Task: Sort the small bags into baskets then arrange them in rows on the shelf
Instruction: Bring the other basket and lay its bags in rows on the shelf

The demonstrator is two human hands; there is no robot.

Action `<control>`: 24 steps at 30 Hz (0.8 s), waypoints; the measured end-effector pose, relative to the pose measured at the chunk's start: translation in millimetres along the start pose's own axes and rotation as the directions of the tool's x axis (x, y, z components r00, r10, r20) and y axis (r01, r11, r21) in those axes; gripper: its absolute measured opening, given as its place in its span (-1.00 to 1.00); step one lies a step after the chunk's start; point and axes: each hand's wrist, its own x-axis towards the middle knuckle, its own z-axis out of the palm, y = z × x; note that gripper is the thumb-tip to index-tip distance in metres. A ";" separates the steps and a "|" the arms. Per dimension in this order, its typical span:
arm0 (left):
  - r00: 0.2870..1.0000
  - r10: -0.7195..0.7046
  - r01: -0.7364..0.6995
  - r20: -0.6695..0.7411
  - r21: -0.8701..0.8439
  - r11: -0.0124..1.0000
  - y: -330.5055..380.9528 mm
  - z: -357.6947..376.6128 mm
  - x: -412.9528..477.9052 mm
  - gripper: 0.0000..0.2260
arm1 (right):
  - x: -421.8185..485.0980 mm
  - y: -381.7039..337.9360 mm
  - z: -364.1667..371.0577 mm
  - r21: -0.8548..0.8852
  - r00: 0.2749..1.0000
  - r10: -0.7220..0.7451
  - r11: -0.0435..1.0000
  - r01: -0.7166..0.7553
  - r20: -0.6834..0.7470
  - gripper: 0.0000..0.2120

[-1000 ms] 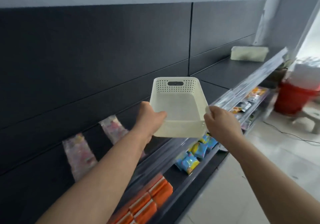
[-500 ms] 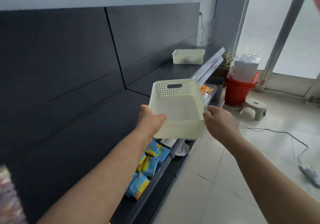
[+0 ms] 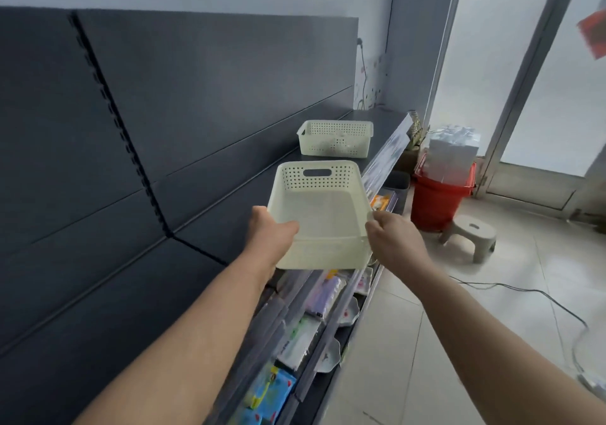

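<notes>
Two hands hold a cream basket [image 3: 319, 208] up in the air by the dark shelf.

The left hand [image 3: 272, 234] grips the near left corner of the basket, with the thumb over the rim. The right hand [image 3: 395, 239] pinches the near right rim with curled fingers. The basket is between the two hands, above the front edge of the shelves, and its far wall has a handle hole. A second basket [image 3: 336, 138] stands on the top shelf [image 3: 380, 121], farther along and well apart from the held one. Small bags [image 3: 272, 392] lie on the lower shelf [image 3: 328, 332] under the arms; the nearest ones are blue. A red bucket [image 3: 436, 201] stands on the floor past the shelf end, with a small stool [image 3: 469, 234] just beside it.
</notes>
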 end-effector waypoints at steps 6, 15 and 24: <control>0.998 -0.045 0.048 -0.051 0.053 0.997 11.6 23.4 106.8 -0.65 | 107.6 -4.9 33.6 0.093 0.997 0.022 0.995 -0.029 0.076 -0.76; 0.969 -0.124 0.171 -0.214 0.219 0.961 1.3 51.5 187.6 -0.64 | 218.3 7.0 83.0 0.144 0.959 -0.063 0.989 0.024 0.276 -0.70; 0.947 0.203 0.017 -0.251 0.669 0.743 75.8 138.3 234.1 -0.58 | 326.5 51.2 51.8 -0.027 0.869 -0.310 0.938 0.346 0.386 -0.72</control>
